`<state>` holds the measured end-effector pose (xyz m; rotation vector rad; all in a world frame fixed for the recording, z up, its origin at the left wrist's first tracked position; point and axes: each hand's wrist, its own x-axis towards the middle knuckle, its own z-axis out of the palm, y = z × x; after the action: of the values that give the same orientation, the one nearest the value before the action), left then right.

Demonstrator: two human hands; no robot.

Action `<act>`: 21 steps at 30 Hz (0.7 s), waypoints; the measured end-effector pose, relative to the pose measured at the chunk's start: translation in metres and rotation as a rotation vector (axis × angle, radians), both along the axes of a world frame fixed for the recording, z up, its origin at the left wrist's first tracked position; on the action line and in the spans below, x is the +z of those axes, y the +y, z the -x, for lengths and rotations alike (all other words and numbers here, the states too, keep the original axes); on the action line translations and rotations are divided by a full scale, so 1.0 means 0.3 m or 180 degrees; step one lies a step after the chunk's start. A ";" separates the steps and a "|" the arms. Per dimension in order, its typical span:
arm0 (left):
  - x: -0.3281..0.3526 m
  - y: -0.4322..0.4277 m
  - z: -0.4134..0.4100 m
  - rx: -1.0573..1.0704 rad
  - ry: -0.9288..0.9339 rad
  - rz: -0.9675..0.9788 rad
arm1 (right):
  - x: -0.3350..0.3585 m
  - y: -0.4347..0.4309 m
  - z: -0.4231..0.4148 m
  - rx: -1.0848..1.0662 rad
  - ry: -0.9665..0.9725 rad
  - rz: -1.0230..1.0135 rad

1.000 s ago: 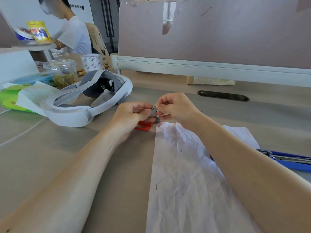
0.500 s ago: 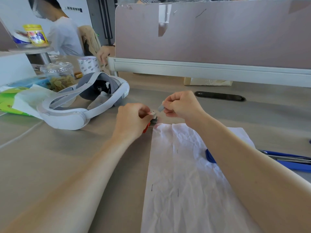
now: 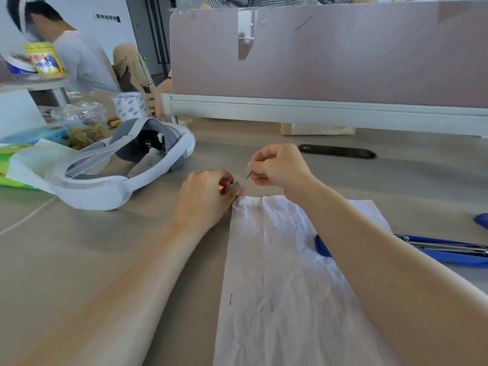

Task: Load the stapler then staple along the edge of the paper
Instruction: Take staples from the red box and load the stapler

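My left hand point(image 3: 204, 195) grips a small red box of staples point(image 3: 229, 185) just past the far left corner of a crumpled white paper point(image 3: 280, 281). A grey block of staples sticks out of the box. My right hand point(image 3: 280, 169) is a little to the right and above, pinching a thin strip of staples point(image 3: 249, 175) between thumb and finger. The blue stapler point(image 3: 443, 250) lies opened flat on the desk to the right, partly behind my right forearm. A few staples sit in the paper.
A white VR headset point(image 3: 118, 167) lies left of my hands. Snack tubs, a green packet and tissue sit at the far left. A desk partition point(image 3: 327, 56) stands behind, with a black cable slot point(image 3: 336, 151) before it. A person sits at the back left.
My hands have drawn apart: the right one has lifted up and to the right with a strip of staples, while the left one has closed more tightly around the red box.
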<state>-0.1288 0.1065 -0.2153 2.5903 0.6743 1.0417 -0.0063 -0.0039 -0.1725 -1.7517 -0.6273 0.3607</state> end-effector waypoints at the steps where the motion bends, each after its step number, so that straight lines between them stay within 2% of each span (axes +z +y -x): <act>1: 0.000 0.001 0.002 -0.0047 -0.0019 0.0021 | 0.003 -0.004 -0.001 -0.0002 0.0052 -0.0064; 6: 0.020 -0.006 0.016 -0.0222 -0.0220 0.0127 | 0.051 -0.069 0.009 0.0121 0.0006 -0.0189; 9: 0.059 -0.061 0.021 -0.0436 -0.0459 0.0556 | 0.100 -0.148 0.005 0.0116 -0.0089 -0.0198; 16: 0.191 -0.278 -0.016 -0.1856 -0.0510 0.1599 | 0.151 -0.375 0.034 0.0333 0.0072 -0.0457; 18: 0.214 -0.335 -0.028 -0.2148 -0.0422 0.1553 | 0.147 -0.443 0.042 0.0308 0.0070 -0.0564; 21: 0.209 -0.392 -0.046 -0.2171 -0.0427 0.1445 | 0.135 -0.540 0.052 0.0264 0.0047 -0.0615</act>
<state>-0.1150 -0.0111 -0.1526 2.0775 -0.0312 0.7190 -0.0219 -0.1659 -0.1319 -1.5407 -0.7023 0.3578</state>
